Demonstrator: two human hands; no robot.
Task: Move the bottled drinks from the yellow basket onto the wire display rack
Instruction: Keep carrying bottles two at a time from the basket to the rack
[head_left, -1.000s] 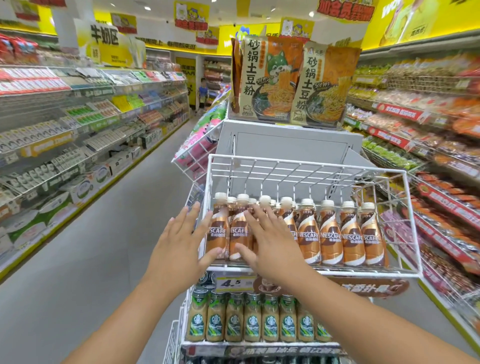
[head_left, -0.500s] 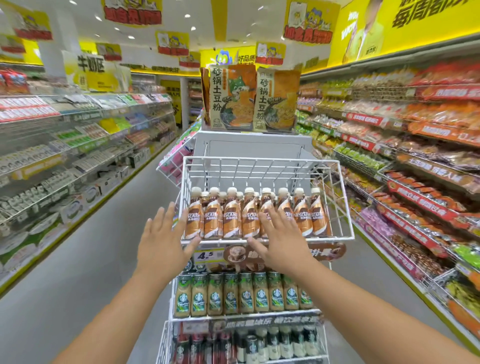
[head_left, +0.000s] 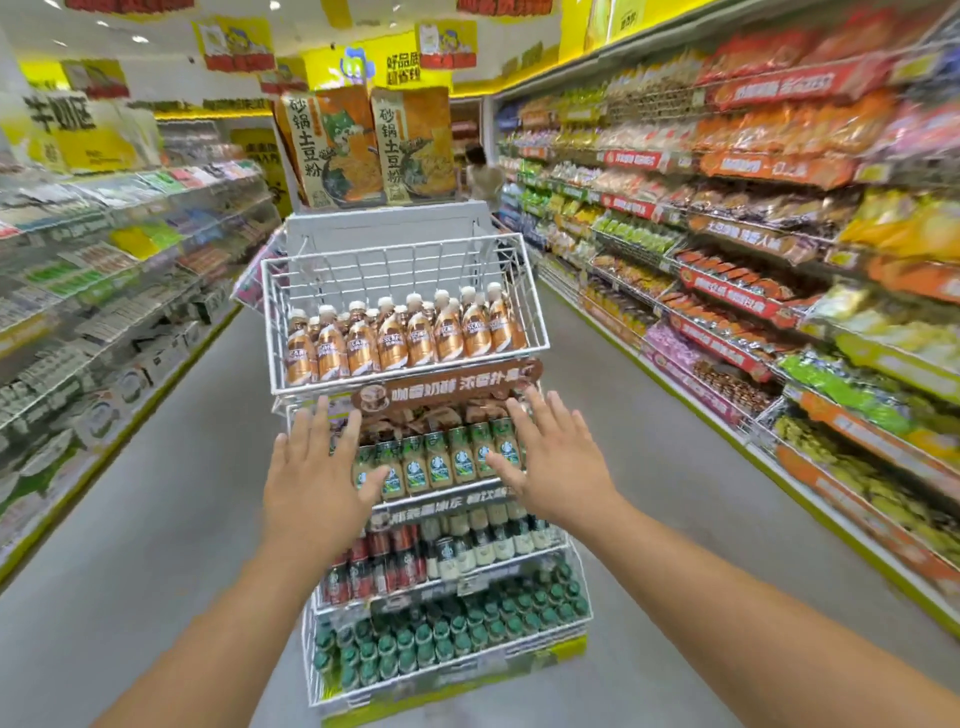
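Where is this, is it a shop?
Yes, most likely a supermarket aisle. Long shelves of packaged snacks run down both sides, a white wire display rack holds rows of bottled coffee drinks, and promotional signs hang overhead.

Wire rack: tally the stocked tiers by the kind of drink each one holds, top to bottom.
Brown-label bottles: 1 tier
Green-label bottles: 1 tier
Red and pale mixed drinks: 1 tier
Green-capped bottles: 1 tier
Total: 4 tiers
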